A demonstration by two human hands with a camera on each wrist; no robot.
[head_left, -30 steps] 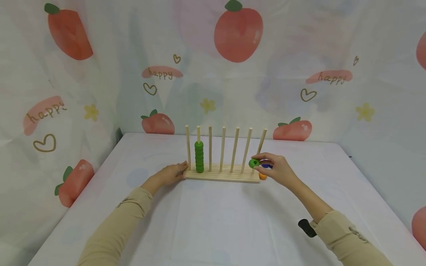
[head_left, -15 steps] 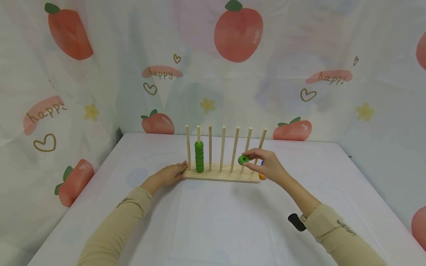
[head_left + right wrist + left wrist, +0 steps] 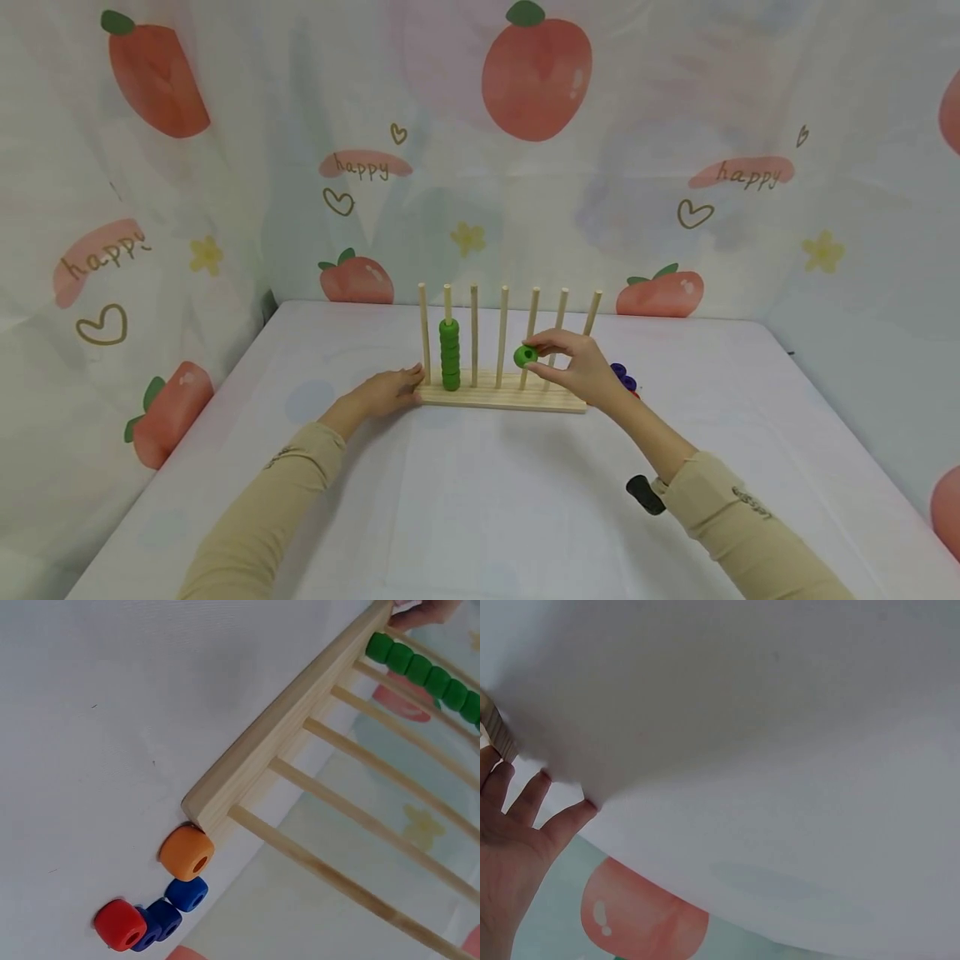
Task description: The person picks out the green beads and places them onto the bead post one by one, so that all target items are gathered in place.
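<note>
My right hand point(image 3: 581, 362) pinches a green bead point(image 3: 522, 357) between thumb and fingertips, its hole showing. The bead is in front of the rack's right-hand pegs, below their tops. The wooden peg rack point(image 3: 498, 402) stands on the white table. A stack of green beads point(image 3: 450, 358) fills most of its second peg from the left. At the rack's left end, my left hand point(image 3: 382, 392) touches the base; in the left wrist view its fingers point(image 3: 570, 823) are spread, with fingertips on the tablecloth. The held bead is outside the right wrist view.
Past the rack's right end lie loose beads: an orange bead point(image 3: 187, 853) against the base corner, a blue bead point(image 3: 187, 894), two dark blue ones and a red bead point(image 3: 120, 925). A fruit-printed cloth point(image 3: 540, 208) hangs behind the table.
My right hand has carried the green bead leftward from the rack's right end and slightly up, uncovering the blue beads behind it. The left hand stays in place.
</note>
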